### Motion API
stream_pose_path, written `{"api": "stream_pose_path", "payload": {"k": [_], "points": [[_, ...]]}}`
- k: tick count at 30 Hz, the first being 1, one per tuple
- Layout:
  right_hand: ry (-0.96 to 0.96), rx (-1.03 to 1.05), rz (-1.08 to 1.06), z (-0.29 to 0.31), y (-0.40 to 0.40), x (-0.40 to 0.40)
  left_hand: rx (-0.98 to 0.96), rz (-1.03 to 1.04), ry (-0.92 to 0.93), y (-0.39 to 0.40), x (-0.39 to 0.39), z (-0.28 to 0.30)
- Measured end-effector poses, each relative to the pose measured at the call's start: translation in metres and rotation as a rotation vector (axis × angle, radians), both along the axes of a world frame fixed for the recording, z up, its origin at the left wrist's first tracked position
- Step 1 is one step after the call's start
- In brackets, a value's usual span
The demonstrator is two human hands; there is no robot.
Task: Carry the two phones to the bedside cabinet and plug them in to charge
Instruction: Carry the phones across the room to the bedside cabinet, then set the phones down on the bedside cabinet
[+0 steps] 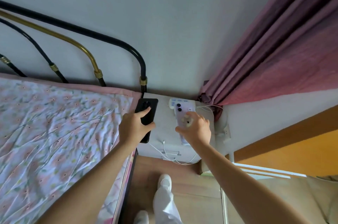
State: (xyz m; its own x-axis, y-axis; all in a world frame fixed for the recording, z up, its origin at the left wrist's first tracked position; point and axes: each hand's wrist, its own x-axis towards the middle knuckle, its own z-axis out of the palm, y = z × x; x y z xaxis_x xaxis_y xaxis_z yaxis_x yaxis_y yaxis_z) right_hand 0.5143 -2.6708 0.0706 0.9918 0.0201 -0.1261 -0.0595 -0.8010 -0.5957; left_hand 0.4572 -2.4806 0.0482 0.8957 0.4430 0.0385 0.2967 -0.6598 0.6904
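Left grip (136,126): clamped on the black phone (146,114), above the bedside cabinet (164,128).
Right grip (193,126): clamped on the lilac phone (181,112), above the cabinet.
Handling: likely rigid, slick, breakable; best held by the edges.
Cables (170,154): dangling off the cabinet's front.

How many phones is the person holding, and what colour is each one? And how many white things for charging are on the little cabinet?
Black phone, in the left hand: 1
Lilac phone, in the right hand: 1
White power strip: 1
White charging cables: at least 2, tangled, so the exact count is unclear
Total: at least 5
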Motion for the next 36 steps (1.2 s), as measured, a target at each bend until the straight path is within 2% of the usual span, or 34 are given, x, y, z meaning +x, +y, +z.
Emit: {"api": "stream_pose_path", "payload": {"k": [12,20,28,36], "points": [[0.151,-0.018,0.100,-0.079,0.038,0.105,-0.100,0.132,0.149,0.028,0.077,-0.070],[0.249,-0.066,0.075,-0.142,0.048,0.121,-0.176,0.111,0.294,0.040,0.113,-0.134],[0.263,-0.087,-0.003,-0.233,0.069,0.135,-0.227,0.057,0.327,0.038,0.160,-0.230],[0.263,-0.086,-0.067,-0.308,0.085,0.148,-0.141,0.021,0.379,0.037,0.179,-0.300]]}}
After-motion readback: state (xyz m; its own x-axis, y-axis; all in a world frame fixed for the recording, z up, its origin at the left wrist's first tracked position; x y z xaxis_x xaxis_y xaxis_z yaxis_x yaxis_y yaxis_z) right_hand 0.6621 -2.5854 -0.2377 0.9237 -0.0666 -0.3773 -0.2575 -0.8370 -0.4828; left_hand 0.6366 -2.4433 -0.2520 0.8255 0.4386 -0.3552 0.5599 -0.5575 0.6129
